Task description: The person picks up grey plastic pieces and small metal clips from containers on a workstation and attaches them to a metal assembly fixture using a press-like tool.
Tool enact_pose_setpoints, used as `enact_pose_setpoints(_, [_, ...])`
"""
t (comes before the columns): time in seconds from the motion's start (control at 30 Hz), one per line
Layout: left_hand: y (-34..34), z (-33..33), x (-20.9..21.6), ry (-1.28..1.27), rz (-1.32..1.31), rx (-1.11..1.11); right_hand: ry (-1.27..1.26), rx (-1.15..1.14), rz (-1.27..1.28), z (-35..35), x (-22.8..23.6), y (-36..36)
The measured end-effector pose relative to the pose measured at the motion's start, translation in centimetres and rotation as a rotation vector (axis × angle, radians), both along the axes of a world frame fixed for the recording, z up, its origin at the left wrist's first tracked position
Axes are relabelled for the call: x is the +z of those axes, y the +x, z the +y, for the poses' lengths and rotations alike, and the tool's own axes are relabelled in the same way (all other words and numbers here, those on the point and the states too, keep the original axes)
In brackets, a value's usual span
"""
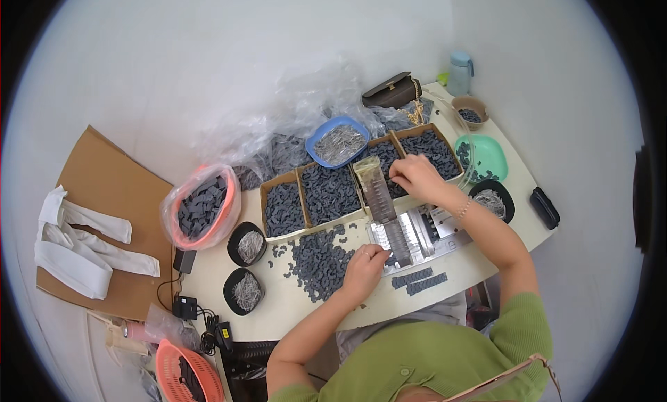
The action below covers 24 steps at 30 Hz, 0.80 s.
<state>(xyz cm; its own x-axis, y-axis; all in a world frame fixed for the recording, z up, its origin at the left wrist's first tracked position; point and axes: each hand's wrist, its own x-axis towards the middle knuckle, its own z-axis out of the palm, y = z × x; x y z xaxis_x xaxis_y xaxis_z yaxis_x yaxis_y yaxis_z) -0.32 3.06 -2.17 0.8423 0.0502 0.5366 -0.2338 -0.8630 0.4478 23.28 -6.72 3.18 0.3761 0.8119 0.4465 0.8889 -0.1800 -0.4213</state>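
From my remote head view, largest item first:

White table (281, 312), rounded-edged, bearing most of the stock.

Flat brown cardboard sheet (104, 173), at left, with white cloth (73, 270) lying on it.

Four-compartment cardboard box (326, 222), along the table's far side, filled with small dark-grey pieces.

Long narrow see-through tray (379, 197), holding rows of dark grey; I find its upper end over the box, its lower end on the silver metal fixture (419, 235).

Round orange basket (229, 200), plastic-lined, holding larger dark-grey pieces.

Blue bowl (312, 146), behind the box, full of thin silver pins.

Mint-green dish (493, 152), at right, partly covered with grey pieces.

Right hand (422, 177): fingertips drawn together beside the tray's upper part; I cannot tell whether they pinch anything.

Left hand (366, 268): fingers curled, tips at the tray's lower left edge; grip, I cannot tell.

Three black bowls (509, 204), two left, one right, holding silver pins.

Dark-grey flat strips (424, 284), near the table's front edge.

Small dark-grey curved pieces (319, 266), heaped loose left of the left hand.
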Motion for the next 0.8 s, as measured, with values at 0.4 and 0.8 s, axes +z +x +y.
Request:
enact_pose_setpoints(0.4, [-0.1, 0.6, 0.5, 0.317, -0.142, -0.159, -0.045, 0.315, 0.513, -3.6, 0.3, -5.5])
enact_pose_setpoints(0.8, [-1.7, -2.5, 1.5, 0.600, -0.039, 0.013, -0.178, 0.334, -0.015, -4.1, -2.6, -8.0])
